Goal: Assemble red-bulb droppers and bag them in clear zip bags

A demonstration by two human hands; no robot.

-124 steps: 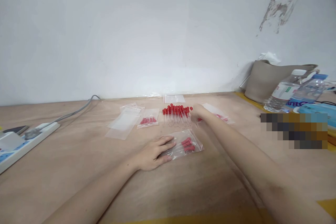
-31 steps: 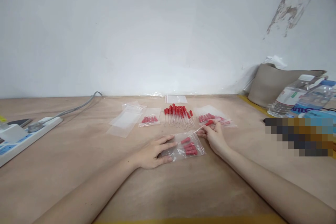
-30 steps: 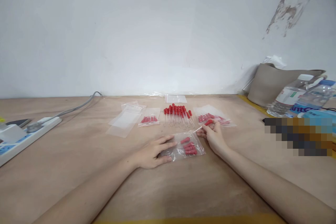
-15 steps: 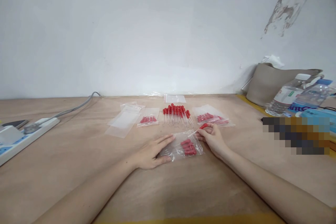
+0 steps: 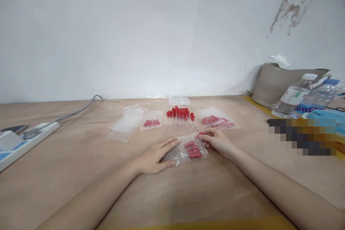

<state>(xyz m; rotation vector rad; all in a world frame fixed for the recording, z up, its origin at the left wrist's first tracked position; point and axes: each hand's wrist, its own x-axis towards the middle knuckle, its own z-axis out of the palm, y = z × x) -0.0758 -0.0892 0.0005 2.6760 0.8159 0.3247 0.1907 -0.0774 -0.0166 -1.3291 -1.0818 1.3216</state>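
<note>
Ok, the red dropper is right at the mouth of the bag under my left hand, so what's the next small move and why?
Probably slide the dropper the rest of the way into the zip bag. The right hand pinches it at the bag's open edge, the left hand lies flat on the bag's other end, and several red-capped droppers lie inside it.

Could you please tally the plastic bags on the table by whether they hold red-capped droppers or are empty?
Bags holding red-capped droppers: 3, the one under both hands, one left of the loose droppers, one right of them.
Empty bags: about 3, the left stack, whose layers are hard to separate, and one by the wall.
Total: about 6.
</note>
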